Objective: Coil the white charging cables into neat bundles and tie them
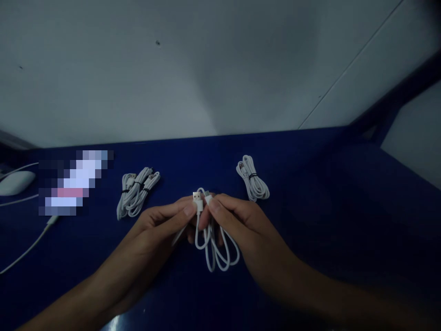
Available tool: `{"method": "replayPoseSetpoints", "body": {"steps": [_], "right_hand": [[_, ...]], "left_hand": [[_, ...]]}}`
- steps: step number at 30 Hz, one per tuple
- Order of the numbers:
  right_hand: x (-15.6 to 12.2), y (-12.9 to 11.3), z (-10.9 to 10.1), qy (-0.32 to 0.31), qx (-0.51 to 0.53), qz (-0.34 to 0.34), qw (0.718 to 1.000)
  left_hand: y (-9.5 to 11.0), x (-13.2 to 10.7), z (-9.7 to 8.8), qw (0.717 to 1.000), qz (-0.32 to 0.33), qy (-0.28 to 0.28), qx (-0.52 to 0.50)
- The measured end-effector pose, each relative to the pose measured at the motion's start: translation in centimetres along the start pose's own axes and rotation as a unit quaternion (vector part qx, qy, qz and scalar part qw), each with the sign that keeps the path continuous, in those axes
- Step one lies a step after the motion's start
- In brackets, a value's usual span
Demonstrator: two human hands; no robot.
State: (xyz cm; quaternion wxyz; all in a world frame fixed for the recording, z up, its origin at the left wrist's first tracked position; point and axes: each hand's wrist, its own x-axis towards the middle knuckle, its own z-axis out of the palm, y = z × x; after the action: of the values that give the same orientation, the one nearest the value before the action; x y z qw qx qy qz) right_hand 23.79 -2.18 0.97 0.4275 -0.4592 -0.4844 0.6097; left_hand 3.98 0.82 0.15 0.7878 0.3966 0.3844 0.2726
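Note:
Both hands meet at the centre around a white USB cable (210, 257), whose loops hang below the fingers. My left hand (161, 225) pinches the cable by its USB-A plug, the metal end pointing up and away. Beside it, my right hand (241, 225) is closed on the other, smaller plug and part of the looped cord. The undersides of both hands and some of the coil are hidden. Beyond my left hand lie several coiled white cables (138, 191) bound with black ties. Past my right hand rests another tied white cable bundle (253, 179).
The work surface is a dark blue table (310, 239) with a pale grey wall (206, 69) behind it. On the left, a pixelated bright object (74, 184) has a white cord (27, 253) running from it. A white rounded object (17, 183) sits at the far left edge.

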Motion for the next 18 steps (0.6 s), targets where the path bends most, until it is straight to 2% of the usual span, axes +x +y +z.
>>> {"method": "replayPoseSetpoints", "body": {"steps": [18], "right_hand": [[-0.18,-0.87,-0.01,-0.008,0.018,0.025,1.0]], "left_hand": [[0.37,0.26,0.19,1.0,0.014,-0.008,-0.006]]}}
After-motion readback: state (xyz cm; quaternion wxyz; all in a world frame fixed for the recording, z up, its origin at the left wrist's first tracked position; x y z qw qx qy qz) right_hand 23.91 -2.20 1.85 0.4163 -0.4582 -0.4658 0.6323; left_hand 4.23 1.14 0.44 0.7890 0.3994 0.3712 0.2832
